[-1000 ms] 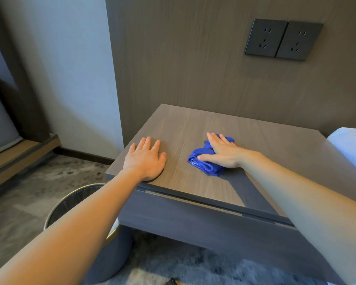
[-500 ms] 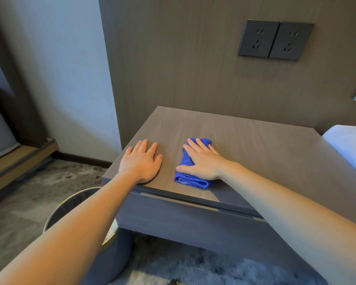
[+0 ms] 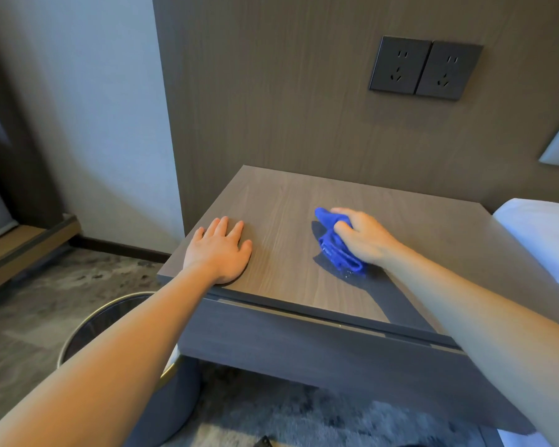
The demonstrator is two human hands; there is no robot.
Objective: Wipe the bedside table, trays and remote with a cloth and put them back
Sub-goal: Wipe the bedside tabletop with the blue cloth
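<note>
The bedside table [image 3: 304,201] has a grey-brown wood-grain top with nothing standing on it. My right hand [image 3: 365,237] grips a bunched blue cloth [image 3: 334,246] near the middle of the top, and the cloth looks slightly lifted, with a shadow under it. My left hand [image 3: 218,250] lies flat, fingers spread, near the front left corner of the top. No trays or remote are in view.
A round waste bin [image 3: 110,321] with a gold rim stands on the floor under my left forearm. White bedding [image 3: 542,233] borders the table on the right. Two dark wall sockets [image 3: 425,71] sit above the table. A low wooden ledge [image 3: 23,246] runs at the far left.
My right hand went from pressing flat on the cloth to gripping it bunched, and moved right and away from the front edge. The left hand has stayed flat in place.
</note>
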